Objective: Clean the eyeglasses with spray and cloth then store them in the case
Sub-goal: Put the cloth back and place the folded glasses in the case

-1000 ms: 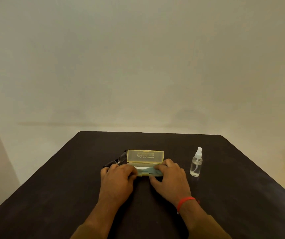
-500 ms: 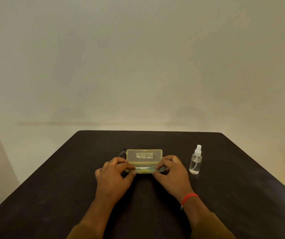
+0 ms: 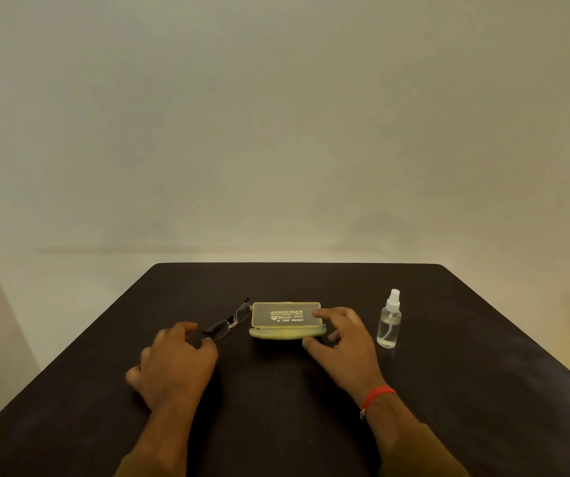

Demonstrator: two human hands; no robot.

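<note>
The yellow translucent eyeglass case [image 3: 286, 315] lies at the table's middle, its printed lid raised at an angle over the base. A greenish tint shows in the base; the cloth itself is not clearly visible. My right hand [image 3: 340, 342] holds the case's right end, fingers on the lid corner and thumb at the base's front. The eyeglasses [image 3: 226, 325] lie on the table just left of the case. My left hand [image 3: 173, 363] is beside their near lens, fingers curled apart and touching or nearly touching it. The clear spray bottle [image 3: 389, 321] stands upright right of my right hand.
The dark table [image 3: 276, 407] reaches back to an edge in front of a plain pale wall. Its left and right edges slant outward toward me. Olive sleeves cover both forearms, and a red band circles my right wrist.
My left hand left the case and moved left to the eyeglasses. The cloth seen in the open case a second ago no longer shows plainly. My right hand shifted to the case's right end.
</note>
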